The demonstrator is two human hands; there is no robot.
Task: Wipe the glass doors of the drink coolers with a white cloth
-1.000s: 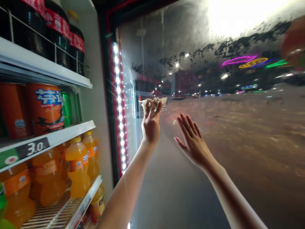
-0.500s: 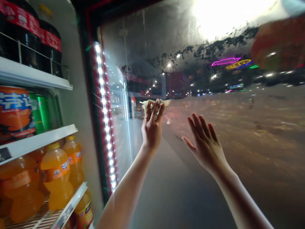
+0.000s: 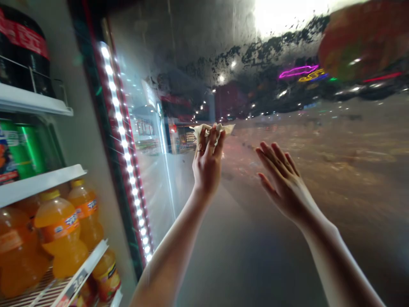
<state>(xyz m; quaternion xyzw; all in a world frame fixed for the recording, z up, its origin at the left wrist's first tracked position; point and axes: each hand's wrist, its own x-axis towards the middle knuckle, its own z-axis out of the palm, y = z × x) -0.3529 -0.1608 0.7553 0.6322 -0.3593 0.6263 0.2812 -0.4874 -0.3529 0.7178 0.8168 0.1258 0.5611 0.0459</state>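
Under the fingers of my left hand (image 3: pixel 207 164) is a crumpled off-white cloth (image 3: pixel 226 128), pressed against the fogged glass door (image 3: pixel 243 238). The cloth's edges stick out on both sides of the fingertips. My right hand (image 3: pixel 283 181) is beside it, to the right, with fingers stretched out and thumb apart. It holds nothing and lies at or close to the glass; I cannot tell whether it touches. The glass is misted over its lower and right parts, with a patchy wet band higher up and a clearer strip near the left hand.
A drinks fridge stands at the left with cola bottles (image 3: pixel 24 51), green cans (image 3: pixel 30 147) and orange soda bottles (image 3: pixel 60 226) on white shelves (image 3: pixel 41 183). A bright LED strip (image 3: pixel 128 157) runs down the frame. Neon lights (image 3: pixel 298 71) show in the glass.
The view has swung rightward, so the shelves sit further left. My left hand and the cloth are slightly higher in view; my right hand has shifted right, its fingers tilting more to the left.
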